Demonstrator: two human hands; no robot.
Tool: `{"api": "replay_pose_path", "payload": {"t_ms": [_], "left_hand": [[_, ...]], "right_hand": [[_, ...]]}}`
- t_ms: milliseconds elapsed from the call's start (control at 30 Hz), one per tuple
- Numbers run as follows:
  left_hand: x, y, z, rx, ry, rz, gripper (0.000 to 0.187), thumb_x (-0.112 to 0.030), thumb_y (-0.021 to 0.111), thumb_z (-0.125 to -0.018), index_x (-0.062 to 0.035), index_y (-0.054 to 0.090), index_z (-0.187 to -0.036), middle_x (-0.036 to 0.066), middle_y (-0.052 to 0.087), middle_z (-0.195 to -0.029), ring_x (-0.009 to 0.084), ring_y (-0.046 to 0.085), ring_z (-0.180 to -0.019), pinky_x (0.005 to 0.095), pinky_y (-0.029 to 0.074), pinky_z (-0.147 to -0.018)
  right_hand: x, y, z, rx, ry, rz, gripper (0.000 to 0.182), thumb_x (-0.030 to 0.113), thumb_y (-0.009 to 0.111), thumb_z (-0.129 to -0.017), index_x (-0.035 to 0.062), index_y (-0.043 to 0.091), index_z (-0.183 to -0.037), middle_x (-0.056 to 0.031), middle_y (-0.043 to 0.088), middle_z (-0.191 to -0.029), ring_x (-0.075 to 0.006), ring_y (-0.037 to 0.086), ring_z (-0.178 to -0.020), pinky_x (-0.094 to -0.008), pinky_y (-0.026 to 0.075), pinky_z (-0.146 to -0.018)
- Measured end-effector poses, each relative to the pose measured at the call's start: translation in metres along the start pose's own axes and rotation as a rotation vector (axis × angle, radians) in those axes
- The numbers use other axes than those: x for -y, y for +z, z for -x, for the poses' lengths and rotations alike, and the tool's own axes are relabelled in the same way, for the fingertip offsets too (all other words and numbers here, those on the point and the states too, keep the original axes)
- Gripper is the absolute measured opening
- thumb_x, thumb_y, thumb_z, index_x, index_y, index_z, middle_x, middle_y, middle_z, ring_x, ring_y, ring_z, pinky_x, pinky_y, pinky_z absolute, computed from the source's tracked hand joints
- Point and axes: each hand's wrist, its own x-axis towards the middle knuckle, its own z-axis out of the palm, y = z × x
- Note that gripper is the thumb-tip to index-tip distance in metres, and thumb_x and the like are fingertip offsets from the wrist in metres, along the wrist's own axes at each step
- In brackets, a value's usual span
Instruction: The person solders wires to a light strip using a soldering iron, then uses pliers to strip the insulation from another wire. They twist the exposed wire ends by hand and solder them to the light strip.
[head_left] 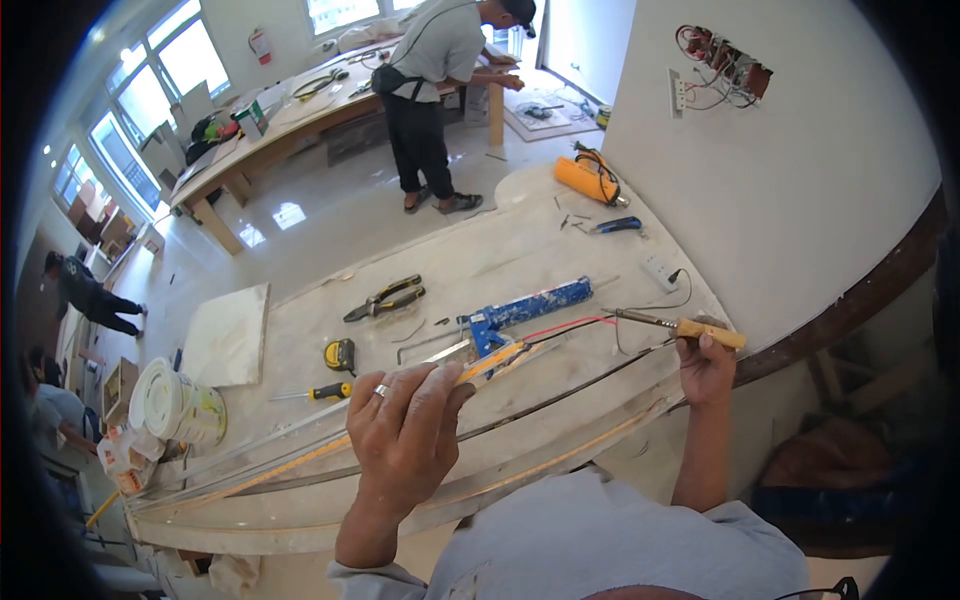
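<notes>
My left hand (408, 425), with a ring on one finger, is closed on a yellow LED strip (300, 461) that runs in a long thin channel toward the lower left. A red wire (570, 326) and a dark wire extend right from the strip's end. My right hand (707, 370) grips the wooden handle of a soldering iron (712, 332), its metal tip pointing left toward the wires. Just beyond the strip's end lies a blue caulking gun (530, 308). Pliers (385, 298), a tape measure (340, 354) and a screwdriver (325, 392) lie beyond my left hand.
On the worktable (450, 260) are an orange heat gun (588, 180), a blue utility knife (616, 226) and a power strip (659, 272). A white bucket (180, 402) stands left. One person (430, 90) works at a far table (300, 115); other people are at left. A wall rises right.
</notes>
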Motion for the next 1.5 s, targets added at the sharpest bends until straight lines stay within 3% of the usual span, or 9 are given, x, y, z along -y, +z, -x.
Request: {"api": "replay_pose_path", "payload": {"t_ms": [200, 533, 633, 767, 933, 1033, 1167, 1233, 1500], "left_hand": [[0.011, 0.001, -0.023, -0.058, 0.057, -0.008, 0.025, -0.008, 0.079, -0.08, -0.0045, 0.069, -0.103, 0.006, 0.069, -0.087, 0.0191, 0.064, -0.071, 0.0338, 0.042, -0.064], [0.005, 0.007, -0.031, -0.095, 0.062, 0.01, 0.022, -0.005, 0.079, -0.078, -0.0038, 0.07, -0.098, 0.008, 0.07, -0.084, 0.0229, 0.065, -0.07, 0.0362, 0.043, -0.066], [0.004, 0.007, -0.028, -0.088, 0.074, -0.009, 0.021, -0.004, 0.079, -0.078, -0.0037, 0.07, -0.097, 0.009, 0.07, -0.085, 0.0226, 0.065, -0.071, 0.0363, 0.043, -0.066], [0.004, 0.011, -0.026, -0.077, 0.069, -0.014, 0.021, -0.006, 0.078, -0.08, -0.0037, 0.07, -0.099, 0.009, 0.07, -0.087, 0.0221, 0.065, -0.073, 0.037, 0.044, -0.068], [0.001, 0.013, -0.021, -0.089, 0.008, 0.035, 0.023, -0.007, 0.08, -0.079, -0.0029, 0.07, -0.1, 0.008, 0.068, -0.083, 0.0211, 0.063, -0.069, 0.0334, 0.042, -0.064], [0.003, 0.008, -0.025, -0.103, 0.034, 0.019, 0.023, -0.006, 0.08, -0.078, -0.0037, 0.07, -0.099, 0.009, 0.069, -0.084, 0.0218, 0.064, -0.07, 0.0333, 0.043, -0.065], [0.011, 0.004, -0.038, -0.165, 0.054, 0.008, 0.02, -0.006, 0.08, -0.078, -0.0043, 0.07, -0.096, 0.009, 0.07, -0.085, 0.0222, 0.065, -0.07, 0.0327, 0.044, -0.066], [0.013, 0.001, -0.044, -0.153, 0.018, 0.021, 0.018, -0.006, 0.079, -0.078, -0.0045, 0.07, -0.094, 0.009, 0.071, -0.085, 0.0226, 0.066, -0.072, 0.0323, 0.045, -0.067], [0.018, -0.002, -0.046, -0.164, 0.012, 0.03, 0.021, -0.005, 0.08, -0.076, -0.0047, 0.069, -0.093, 0.007, 0.07, -0.082, 0.0213, 0.065, -0.07, 0.0327, 0.043, -0.065]], "right_hand": [[0.0, 0.011, 0.009, -0.078, -0.04, 0.01, 0.032, 0.001, 0.066, -0.087, -0.0046, 0.06, -0.118, -0.0213, 0.067, -0.112, -0.0357, 0.071, -0.095, -0.0365, 0.066, -0.077], [0.002, 0.02, 0.015, -0.024, -0.059, 0.059, 0.026, 0.003, 0.065, -0.089, -0.0047, 0.061, -0.114, -0.0224, 0.069, -0.107, -0.0356, 0.072, -0.093, -0.0343, 0.066, -0.077], [0.0, 0.028, 0.013, -0.116, -0.048, 0.111, 0.024, 0.01, 0.065, -0.093, -0.0022, 0.062, -0.113, -0.0185, 0.07, -0.106, -0.0298, 0.072, -0.092, -0.0318, 0.063, -0.075], [-0.032, 0.003, -0.008, -0.231, 0.206, 0.017, 0.015, 0.016, 0.066, -0.096, 0.0029, 0.064, -0.103, -0.0111, 0.067, -0.104, -0.0212, 0.066, -0.096, -0.0328, 0.054, -0.074], [-0.092, 0.015, -0.003, -0.316, 0.501, 0.11, 0.018, 0.021, 0.068, -0.096, 0.0037, 0.064, -0.1, -0.0082, 0.069, -0.09, -0.0167, 0.068, -0.079, -0.0272, 0.057, -0.065], [-0.113, 0.046, -0.006, -0.336, 0.488, 0.241, 0.023, 0.024, 0.07, -0.095, 0.0021, 0.065, -0.1, -0.0099, 0.071, -0.089, -0.0146, 0.068, -0.07, -0.0249, 0.057, -0.061], [-0.14, 0.088, -0.042, -0.156, 0.413, 0.428, 0.026, 0.025, 0.072, -0.093, -0.0002, 0.068, -0.099, -0.0131, 0.072, -0.091, -0.0143, 0.067, -0.069, -0.0248, 0.056, -0.061], [-0.157, 0.111, -0.065, 0.093, 0.267, 0.553, 0.03, 0.027, 0.075, -0.09, -0.0028, 0.071, -0.093, -0.0125, 0.073, -0.084, -0.0127, 0.067, -0.065, -0.0242, 0.055, -0.061], [-0.208, 0.161, -0.11, 0.343, 0.119, 1.095, 0.043, 0.037, 0.077, -0.082, -0.0049, 0.073, -0.089, -0.0116, 0.073, -0.074, -0.016, 0.07, -0.063, -0.0288, 0.055, -0.063]]}}
